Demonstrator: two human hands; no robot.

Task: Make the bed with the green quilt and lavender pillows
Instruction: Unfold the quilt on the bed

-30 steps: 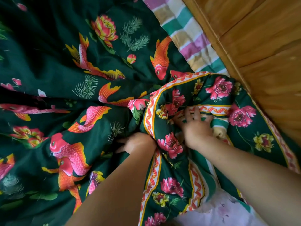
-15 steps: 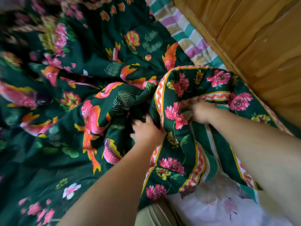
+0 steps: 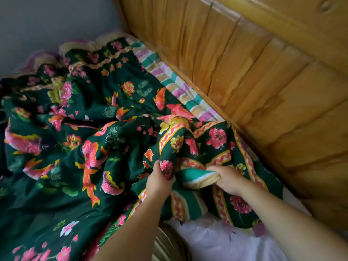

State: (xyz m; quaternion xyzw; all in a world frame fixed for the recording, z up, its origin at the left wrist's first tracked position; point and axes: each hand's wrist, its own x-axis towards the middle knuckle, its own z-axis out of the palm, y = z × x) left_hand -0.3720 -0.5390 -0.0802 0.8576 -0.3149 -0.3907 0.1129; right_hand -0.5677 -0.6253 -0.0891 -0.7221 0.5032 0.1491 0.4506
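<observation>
- Biggest worry from where I'm watching: the dark green quilt with the pink flower and orange koi print [image 3: 79,147] is bunched into deep folds over most of the bed, pushed up toward the honey-coloured wooden plank headboard [image 3: 263,81]. If it gets yanked from this one corner, I reckon the bulk just drags along as a lump instead of spreading flat.
- Next risk: the pastel striped sheet [image 3: 180,91] shows in a strip between quilt and headboard. A hard tug could pull it loose or ruck it up underneath.
- Smaller one: the quilt's edge with the orange-and-white wavy border [image 3: 218,159] is folded over on itself near the hands, so it's easy to grab the wrong layer and twist it.
- Grips: left hand [image 3: 160,181] has its fingers clamped on a wad of the flowered green fabric. Right hand [image 3: 226,178] is clamped on a rolled bit showing teal and cream stripes, just beside the left.
- A white cloth with faint purple flowers [image 3: 216,242] sits at the bottom, part under the quilt. Might be a lavender pillow, can't tell.
</observation>
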